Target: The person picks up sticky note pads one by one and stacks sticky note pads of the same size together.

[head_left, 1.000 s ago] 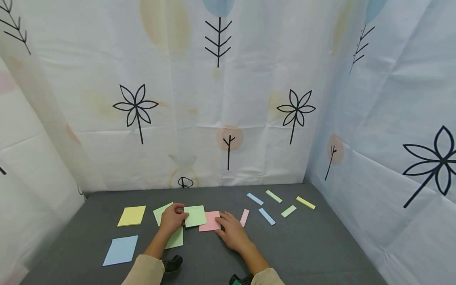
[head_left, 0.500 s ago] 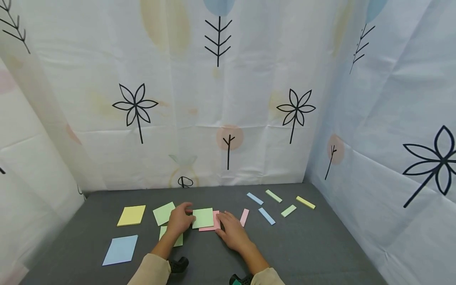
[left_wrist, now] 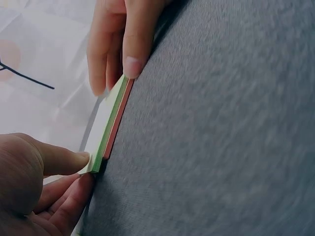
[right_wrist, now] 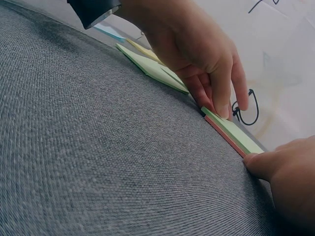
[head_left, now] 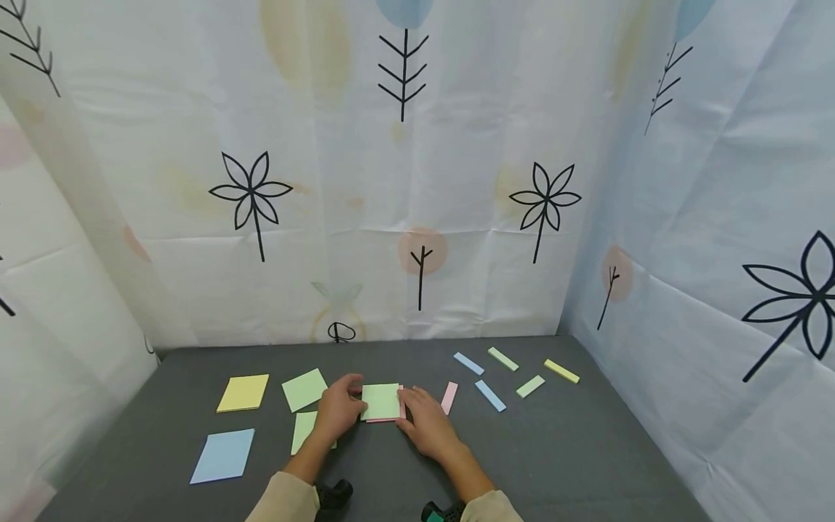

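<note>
A square green sticky note pad [head_left: 380,401] lies over a pink sticky note pad [head_left: 401,409] of about the same size. Thin strips of pink show along its right and near edges in the head view. My left hand [head_left: 341,407] pinches the green pad's left edge, thumb on top and fingers beneath, as the left wrist view shows. On the other side, my right hand [head_left: 428,422] holds the pink pad's right edge, its thumb at the near corner and its fingers reaching to the far side. From the side, the pink layer [left_wrist: 118,120] sits under the green one.
Left of the hands are two more green pads [head_left: 304,389], one partly behind the left forearm, a yellow pad [head_left: 243,393] and a blue pad [head_left: 223,455]. A pink strip [head_left: 449,398], blue strips [head_left: 491,396], green strips [head_left: 530,386] and a yellow strip [head_left: 562,371] lie to the right.
My left hand has moved right with the green pad, which slid from beside the pink pad to cover nearly all of it. My right hand has stayed at the pink pad.
</note>
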Tool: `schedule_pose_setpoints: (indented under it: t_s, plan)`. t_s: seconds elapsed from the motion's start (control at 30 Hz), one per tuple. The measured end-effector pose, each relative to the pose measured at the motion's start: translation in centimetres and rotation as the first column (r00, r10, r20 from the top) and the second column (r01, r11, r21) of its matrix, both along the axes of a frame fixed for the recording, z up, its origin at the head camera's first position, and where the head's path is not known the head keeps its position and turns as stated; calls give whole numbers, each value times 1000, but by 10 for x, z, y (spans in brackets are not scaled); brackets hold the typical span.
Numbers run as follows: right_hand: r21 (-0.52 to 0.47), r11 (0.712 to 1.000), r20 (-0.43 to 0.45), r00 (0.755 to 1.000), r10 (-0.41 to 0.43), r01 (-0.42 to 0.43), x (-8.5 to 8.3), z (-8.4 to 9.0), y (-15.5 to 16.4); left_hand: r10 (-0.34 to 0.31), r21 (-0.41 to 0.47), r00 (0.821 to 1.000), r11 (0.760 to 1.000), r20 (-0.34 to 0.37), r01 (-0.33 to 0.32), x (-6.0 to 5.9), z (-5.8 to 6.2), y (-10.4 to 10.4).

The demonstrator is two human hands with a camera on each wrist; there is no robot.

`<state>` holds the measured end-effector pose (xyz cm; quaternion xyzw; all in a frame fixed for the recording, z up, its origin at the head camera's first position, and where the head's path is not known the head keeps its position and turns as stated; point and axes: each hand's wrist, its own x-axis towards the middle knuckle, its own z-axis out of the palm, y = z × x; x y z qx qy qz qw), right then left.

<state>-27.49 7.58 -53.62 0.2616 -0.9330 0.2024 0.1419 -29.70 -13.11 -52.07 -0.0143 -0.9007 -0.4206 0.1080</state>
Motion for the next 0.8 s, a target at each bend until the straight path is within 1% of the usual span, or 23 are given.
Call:
schedule_pose_setpoints:
  t_s: [0.17, 0.33, 0.63, 0.8]
  plan:
    - [-8, 1000, -2, 1000, 6, -6, 0, 1, 0, -12, 22, 999, 1000, -34, 13, 5, -1, 5]
    - [-11, 1000, -8, 1000, 14, -14, -1, 0, 1, -13, 12, 998, 1000, -67, 13, 7, -2, 9]
    - [-48, 999, -13, 1000, 25, -26, -3, -1, 1, -9, 17, 998, 1000, -70, 10, 8, -3, 10]
    - [-34, 999, -26, 999, 23, -24, -3, -1, 1, -11, 21, 998, 1000, -58, 12, 7, -4, 9]
